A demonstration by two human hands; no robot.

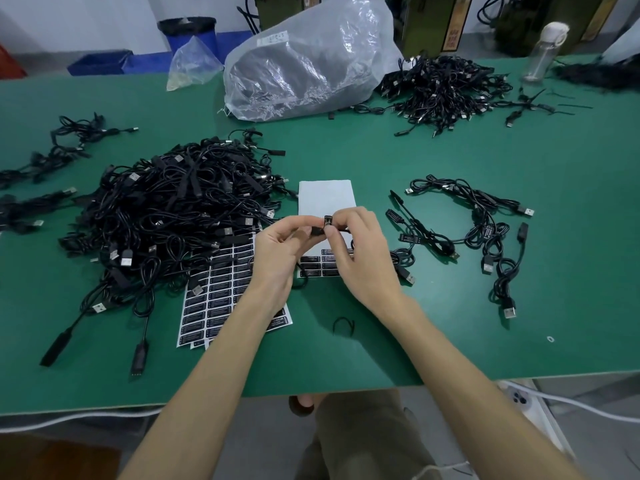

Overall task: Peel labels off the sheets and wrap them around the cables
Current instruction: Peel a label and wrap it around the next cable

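Nearest: forearms (214, 375) reach in over a lap (363, 438), past the counter (381, 348) edge.
Left grip (280, 251): fingers curled, pinching one black cable (316, 232), held off the counter above the sheets.
Right grip (363, 258): thumb and forefinger pinched on a label (327, 220) that sits on that cable; looks mid-wrap, can't tell if it is fully closed.
Current sheet (325, 199): just behind the hands, backing mostly bare, only a few rows left at its near end.
Spare sheets (221, 296): full stack under the left wrist, partly covered by the big pile.
Done: small group of cables on the right (485, 233), tags visible on several.
Left: big tangled pile (166, 209) on the left, no tags that I can see. My read: early days, most still to do.
Far pile (443, 88): too small to tell whether tagged.
Around: plastic sack (304, 60), bottle (543, 50), loose black tie (343, 325).
In the way: the tangle overlaps the spare sheets; pulling single cables free will likely snag.
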